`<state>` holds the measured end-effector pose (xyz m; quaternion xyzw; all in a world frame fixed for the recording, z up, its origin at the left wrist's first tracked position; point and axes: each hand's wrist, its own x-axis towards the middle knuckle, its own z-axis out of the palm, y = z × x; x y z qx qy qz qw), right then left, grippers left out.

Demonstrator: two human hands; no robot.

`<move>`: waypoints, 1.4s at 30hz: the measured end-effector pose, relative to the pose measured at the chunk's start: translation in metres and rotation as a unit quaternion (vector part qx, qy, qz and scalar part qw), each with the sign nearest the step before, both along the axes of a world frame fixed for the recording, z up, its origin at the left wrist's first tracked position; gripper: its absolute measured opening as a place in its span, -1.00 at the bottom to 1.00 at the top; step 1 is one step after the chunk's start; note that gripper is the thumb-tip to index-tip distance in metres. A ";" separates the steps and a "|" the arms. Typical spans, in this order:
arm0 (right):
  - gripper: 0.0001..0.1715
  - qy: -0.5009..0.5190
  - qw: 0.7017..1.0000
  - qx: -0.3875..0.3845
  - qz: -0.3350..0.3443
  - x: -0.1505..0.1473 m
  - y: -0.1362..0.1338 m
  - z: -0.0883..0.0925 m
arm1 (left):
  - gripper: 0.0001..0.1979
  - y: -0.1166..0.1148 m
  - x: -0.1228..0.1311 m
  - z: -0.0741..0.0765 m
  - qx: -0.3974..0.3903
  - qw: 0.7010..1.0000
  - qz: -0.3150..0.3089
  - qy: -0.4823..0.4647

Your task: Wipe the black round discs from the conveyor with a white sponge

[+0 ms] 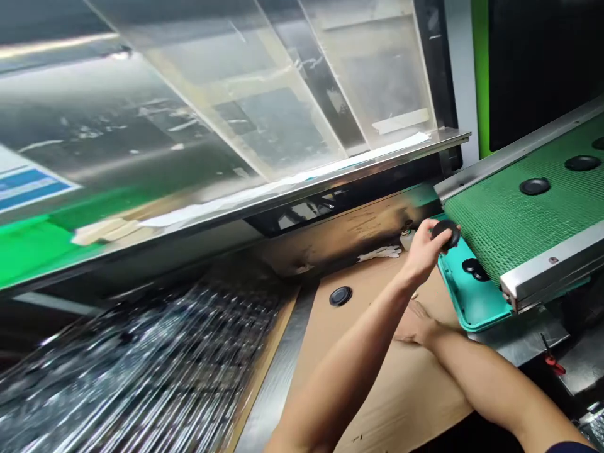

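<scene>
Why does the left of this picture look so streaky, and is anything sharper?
Head view: the shiny plastic stack smears diagonally, perhaps from camera motion; pale glare hazes the transparent panels; the green belt and black disc in the left hand look crisper.

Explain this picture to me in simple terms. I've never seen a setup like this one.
There is no robot here. You see a person's two bare hands, filmed by one camera worn on the head, which looks forward and down.

The left hand holds a black disc near the end of a green conveyor belt. The right hand is lower, at a cardboard sheet, partly hidden behind the left forearm.

A second disc lies on the cardboard. More discs lie on the belt, and black pieces sit in the teal tray at its end. The shiny plastic at lower left is too blurred to identify.
</scene>
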<state>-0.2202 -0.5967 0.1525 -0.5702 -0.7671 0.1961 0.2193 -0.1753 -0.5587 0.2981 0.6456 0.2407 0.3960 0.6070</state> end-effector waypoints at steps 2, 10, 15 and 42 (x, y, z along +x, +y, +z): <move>-0.58 -0.015 1.000 -0.004 -0.002 -0.001 -0.001 -0.003 | -0.72 0.007 -0.059 -0.028 -0.139 0.990 0.000 -0.039; -0.61 0.014 0.996 0.087 -0.033 0.007 0.001 -0.013 | -0.84 0.032 -0.230 -0.129 -0.421 0.880 0.112 -0.191; -0.63 0.160 0.963 0.204 -0.078 -0.001 0.002 0.002 | -0.62 0.039 -0.241 -0.143 -0.424 0.865 0.079 -0.255; -0.53 0.326 0.916 0.110 -0.207 -0.011 0.033 0.013 | -0.62 0.026 -0.234 -0.127 -0.473 0.856 -0.043 -0.205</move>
